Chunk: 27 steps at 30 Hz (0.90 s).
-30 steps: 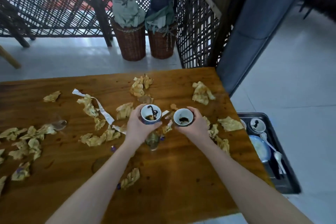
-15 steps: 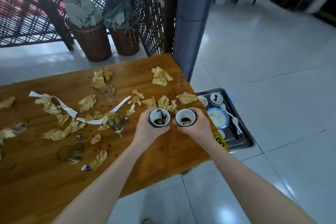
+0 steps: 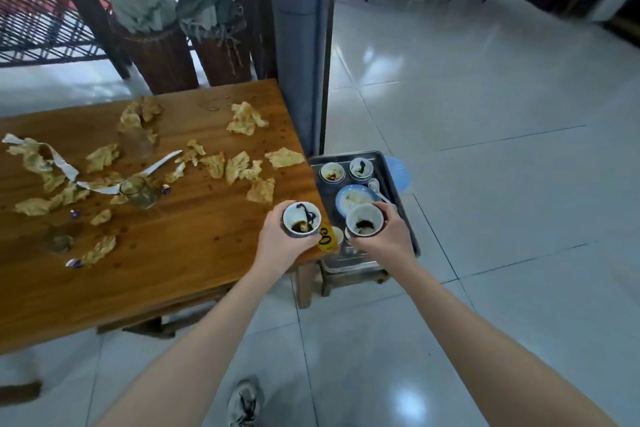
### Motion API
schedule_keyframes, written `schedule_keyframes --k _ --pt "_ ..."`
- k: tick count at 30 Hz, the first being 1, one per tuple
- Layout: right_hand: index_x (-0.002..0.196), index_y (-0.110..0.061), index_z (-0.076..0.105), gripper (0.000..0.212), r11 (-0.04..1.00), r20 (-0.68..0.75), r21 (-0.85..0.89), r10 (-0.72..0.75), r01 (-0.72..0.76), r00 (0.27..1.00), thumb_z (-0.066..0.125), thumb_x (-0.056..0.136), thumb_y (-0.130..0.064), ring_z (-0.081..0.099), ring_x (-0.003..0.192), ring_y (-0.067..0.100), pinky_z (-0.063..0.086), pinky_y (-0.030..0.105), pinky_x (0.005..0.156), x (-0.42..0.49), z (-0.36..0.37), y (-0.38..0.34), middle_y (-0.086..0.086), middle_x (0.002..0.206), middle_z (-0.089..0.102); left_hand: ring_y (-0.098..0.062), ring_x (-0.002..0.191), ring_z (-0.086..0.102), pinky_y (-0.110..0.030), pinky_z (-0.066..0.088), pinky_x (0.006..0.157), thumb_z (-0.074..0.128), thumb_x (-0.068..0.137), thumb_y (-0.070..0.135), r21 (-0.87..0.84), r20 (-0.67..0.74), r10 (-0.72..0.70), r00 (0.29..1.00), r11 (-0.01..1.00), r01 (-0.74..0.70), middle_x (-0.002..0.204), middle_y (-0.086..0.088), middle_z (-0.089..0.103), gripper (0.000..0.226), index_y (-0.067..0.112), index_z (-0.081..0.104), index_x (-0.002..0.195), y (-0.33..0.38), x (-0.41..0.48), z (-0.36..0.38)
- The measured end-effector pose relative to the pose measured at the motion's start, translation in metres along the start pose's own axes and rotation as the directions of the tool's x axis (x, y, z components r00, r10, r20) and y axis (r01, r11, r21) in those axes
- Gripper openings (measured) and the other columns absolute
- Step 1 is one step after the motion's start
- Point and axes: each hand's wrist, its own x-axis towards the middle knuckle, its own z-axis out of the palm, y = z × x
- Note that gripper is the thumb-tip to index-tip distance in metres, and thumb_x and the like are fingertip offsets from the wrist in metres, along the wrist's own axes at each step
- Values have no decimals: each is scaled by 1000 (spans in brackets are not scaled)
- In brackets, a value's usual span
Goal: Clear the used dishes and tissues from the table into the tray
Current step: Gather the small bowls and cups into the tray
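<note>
Left hand (image 3: pixel 277 246) grips the first cup (image 3: pixel 300 220) by its wall, over the table (image 3: pixel 173 270) corner. Right hand (image 3: pixel 388 239) grips the second cup (image 3: pixel 364 220) above the tray (image 3: pixel 346 157). Both cups appear ceramic: rigid, light, breakable, and possibly slick with dark residue. Keep the wall grip and set them down upright.

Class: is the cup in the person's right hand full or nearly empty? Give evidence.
Nearly empty: the cup in the right hand shows white walls and only dark dregs at bottom.
</note>
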Motion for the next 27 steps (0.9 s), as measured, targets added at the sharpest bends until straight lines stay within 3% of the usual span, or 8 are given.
schedule_keyframes --k 5,9,13,16,18,24,27 --pt "111 -27 50 69 1000 -7 -1 19 -19 1000 88 54 -18 57 90 8 41 2 69 -1 -41 34 -10 99 59 -11 104 55 -19 45 84 90 57 20 -12 44 -44 998 999 44 112 5 59 69 25 55 117 13 -21 53" --pt "117 -16 54 71 998 -28 -34 58 -59 998 87 54 -14 53 100 14 43 18 83 7 -58 59 2 110 54 -8 103 55 -11 41 77 90 57 17 -28 69 -86 994 996 88 110 8 58 68 27 55 114 12 -25 98" --pt "117 -15 54 69 993 -34 -42 108 -109 994 84 55 -9 50 94 8 35 5 75 23 -67 82 -1 108 52 -11 103 56 -23 47 86 89 57 13 -34 104 -105 989 993 109 112 2 60 67 23 55 113 8 -15 133" --pt "112 -19 55 65 991 -32 -29 129 -130 991 82 54 -6 53 91 9 35 -1 68 46 -71 96 -4 103 53 -8 101 56 -13 44 82 88 58 8 -47 95 -134 986 989 138 112 2 59 67 18 54 115 4 2 153" --pt "110 -20 54 65 988 -13 -25 152 -152 988 82 54 -7 55 91 11 38 2 67 65 -72 104 -3 104 56 -9 100 55 -9 42 79 86 59 5 -57 84 -149 985 986 154 110 2 57 65 16 53 114 -1 14 166" --pt "111 -22 52 67 983 68 -48 181 -178 981 84 54 -8 57 95 13 42 11 74 116 -61 130 -3 107 57 -14 107 55 -32 46 93 86 61 8 -50 66 -247 967 967 251 115 2 58 66 19 53 117 -28 43 203" --pt "112 -25 52 68 979 127 -77 198 -189 972 85 53 -12 58 96 13 49 27 84 133 -52 150 -4 107 59 -11 104 57 -29 48 90 85 61 6 -74 36 -307 951 948 308 111 4 60 65 25 52 113 -46 50 217"
